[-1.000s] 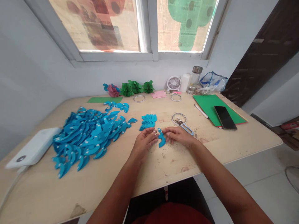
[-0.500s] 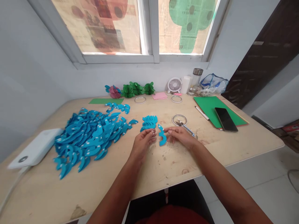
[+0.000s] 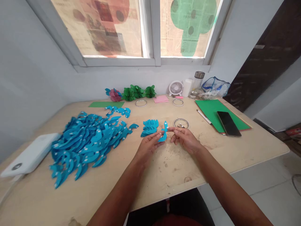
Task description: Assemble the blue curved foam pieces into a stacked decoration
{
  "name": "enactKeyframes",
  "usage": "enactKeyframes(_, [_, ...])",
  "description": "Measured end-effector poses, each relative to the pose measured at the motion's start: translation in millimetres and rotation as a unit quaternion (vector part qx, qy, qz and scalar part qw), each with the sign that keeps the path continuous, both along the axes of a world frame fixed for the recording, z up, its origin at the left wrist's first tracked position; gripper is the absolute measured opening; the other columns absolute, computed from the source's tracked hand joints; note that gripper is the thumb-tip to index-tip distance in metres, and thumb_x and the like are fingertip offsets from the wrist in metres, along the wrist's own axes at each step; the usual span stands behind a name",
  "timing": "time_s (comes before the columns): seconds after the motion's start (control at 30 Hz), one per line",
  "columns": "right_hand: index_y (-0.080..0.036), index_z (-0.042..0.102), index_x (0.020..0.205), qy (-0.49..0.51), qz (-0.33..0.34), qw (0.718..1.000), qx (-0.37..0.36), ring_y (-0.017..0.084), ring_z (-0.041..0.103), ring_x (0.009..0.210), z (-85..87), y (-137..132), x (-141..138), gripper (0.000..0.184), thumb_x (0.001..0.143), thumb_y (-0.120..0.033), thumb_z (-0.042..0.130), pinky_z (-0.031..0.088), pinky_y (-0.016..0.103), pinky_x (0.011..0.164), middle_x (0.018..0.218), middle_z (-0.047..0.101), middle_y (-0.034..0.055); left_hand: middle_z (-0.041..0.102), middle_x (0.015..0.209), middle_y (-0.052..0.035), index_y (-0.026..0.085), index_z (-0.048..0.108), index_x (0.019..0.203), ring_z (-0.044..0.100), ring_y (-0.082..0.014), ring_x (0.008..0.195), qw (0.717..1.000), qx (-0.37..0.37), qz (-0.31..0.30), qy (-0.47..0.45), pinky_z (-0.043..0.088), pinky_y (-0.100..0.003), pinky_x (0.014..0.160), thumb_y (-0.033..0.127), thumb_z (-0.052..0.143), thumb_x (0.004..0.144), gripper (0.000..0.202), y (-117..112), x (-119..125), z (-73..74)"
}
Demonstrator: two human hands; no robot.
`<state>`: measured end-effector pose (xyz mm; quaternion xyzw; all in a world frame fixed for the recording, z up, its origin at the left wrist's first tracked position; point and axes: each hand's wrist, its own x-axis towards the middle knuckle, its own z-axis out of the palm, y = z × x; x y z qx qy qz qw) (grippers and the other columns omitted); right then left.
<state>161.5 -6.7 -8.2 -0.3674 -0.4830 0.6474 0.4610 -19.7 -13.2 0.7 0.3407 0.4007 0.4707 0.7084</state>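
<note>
Between my two hands is a curved blue paper piece [image 3: 165, 125] with small white squares on it. My left hand [image 3: 149, 146] pinches its lower left part between thumb and fingers; a white bit shows at the thumb tip. At the piece's upper right edge, the fingertips of my right hand [image 3: 187, 139] are closed on it beside a white square. Just behind my left hand lie small rows of similar blue paper pieces [image 3: 150, 127]. A ring [image 3: 181, 119] lies beyond my right hand, with scissors-like metal tips inside it, the remainder hidden.
A big heap of blue paper pieces [image 3: 87, 138] covers the left side, beside a white power bank [image 3: 30, 155]. Green paper flowers [image 3: 137, 91], a small fan [image 3: 176, 88] and a bottle [image 3: 197, 84] line the wall. A phone [image 3: 228, 123] rests on green sheets [image 3: 209, 110] at right.
My left hand has moved right and taken hold of the blue paper piece, which has tilted. My right hand stays at its upper edge and now covers most of the scissors-like tool.
</note>
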Motion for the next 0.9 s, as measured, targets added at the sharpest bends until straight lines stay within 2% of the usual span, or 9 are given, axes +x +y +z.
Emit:
enactKeyframes(0.17, [-0.017, 0.065, 0.105, -0.012, -0.001, 1.000, 0.008, 0.012, 0.056, 0.062, 0.2, 0.1, -0.6, 0.033, 0.079, -0.037, 0.060, 0.038, 0.022, 0.052, 0.062, 0.063, 0.0024, 0.064, 0.112, -0.0116, 0.015, 0.071, 0.095, 0.060, -0.0238, 0.096, 1.000, -0.010, 0.012, -0.016, 0.046, -0.036, 0.085, 0.034, 0.075, 0.061, 0.039, 0.8, 0.6, -1.7])
enactKeyframes(0.43, [-0.016, 0.066, 0.101, -0.040, -0.001, 0.999, 0.017, 0.011, 0.055, 0.061, 0.6, -1.5, -2.9, 0.030, 0.081, -0.037, 0.057, 0.038, 0.022, 0.053, 0.068, 0.064, 0.0029, 0.063, 0.115, -0.0127, 0.015, 0.070, 0.097, 0.060, -0.0238, 0.096, 1.000, 0.000, 0.026, -0.002, 0.048, -0.036, 0.082, 0.033, 0.074, 0.063, 0.039, 2.0, -2.4, -2.7])
enactKeyframes(0.67, [-0.015, 0.066, 0.101, -0.065, 0.001, 0.998, 0.021, 0.011, 0.054, 0.059, 2.4, -1.8, -2.9, 0.031, 0.081, -0.038, 0.057, 0.037, 0.022, 0.054, 0.064, 0.063, 0.0027, 0.065, 0.110, -0.0130, 0.014, 0.072, 0.091, 0.057, -0.0245, 0.100, 0.999, 0.010, 0.029, 0.023, 0.048, -0.034, 0.078, 0.035, 0.073, 0.062, 0.035, 1.1, -6.2, -0.1])
enactKeyframes(0.9, [-0.016, 0.064, 0.104, -0.129, 0.000, 0.988, 0.081, 0.012, 0.053, 0.061, 2.4, -3.1, -3.0, 0.031, 0.084, -0.037, 0.053, 0.039, 0.024, 0.056, 0.064, 0.062, 0.0023, 0.068, 0.098, -0.0124, 0.013, 0.072, 0.089, 0.060, -0.0209, 0.090, 1.000, 0.008, 0.015, 0.021, 0.048, -0.031, 0.076, 0.037, 0.072, 0.063, 0.035, 1.0, -8.6, -1.6])
